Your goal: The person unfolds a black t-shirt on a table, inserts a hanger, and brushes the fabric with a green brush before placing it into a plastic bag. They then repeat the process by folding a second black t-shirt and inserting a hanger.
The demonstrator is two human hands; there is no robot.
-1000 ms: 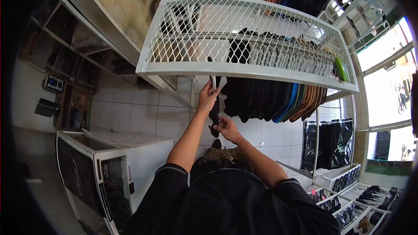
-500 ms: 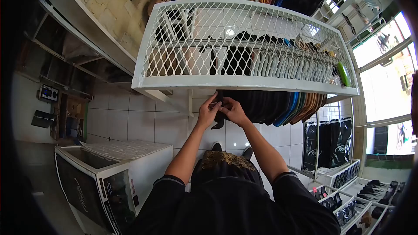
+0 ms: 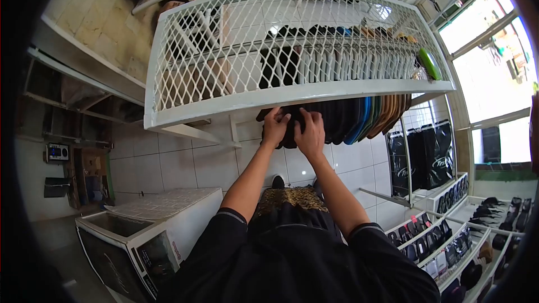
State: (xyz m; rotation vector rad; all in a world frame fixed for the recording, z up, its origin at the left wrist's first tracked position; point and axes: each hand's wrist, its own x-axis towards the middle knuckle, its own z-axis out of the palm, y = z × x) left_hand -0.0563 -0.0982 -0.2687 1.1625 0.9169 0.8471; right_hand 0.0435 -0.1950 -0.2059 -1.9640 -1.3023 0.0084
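Note:
Below the front edge of the white mesh-topped rack (image 3: pixel 224 105), both hands are at a row of hanging dark clothes. My left hand (image 3: pixel 275 128) is closed on a black garment (image 3: pixel 290 134) at the left end of the row, thumb pointing toward the other hand. Just to its right, my right hand (image 3: pixel 310 134) has its fingers bent and pressed into the black cloth, with its thumb on the near side. The hands are a short gap apart, with black fabric showing between them. Parts of the fingertips sink into the dark folds.
Blue, green and brown clothes (image 3: pixel 387 113) hang farther right on the rail. A green object (image 3: pixel 429 64) lies on the mesh top. At lower left stands a white cabinet (image 3: pixel 185 213); at lower right, shelves of sandals (image 3: pixel 429 241). Black plastic-wrapped packs (image 3: pixel 424 154) hang behind them.
My hands were together, pinching a dark strip at the row's left end. Now they are apart, both on the black clothes. The view has shifted, and the rack appears higher and farther left.

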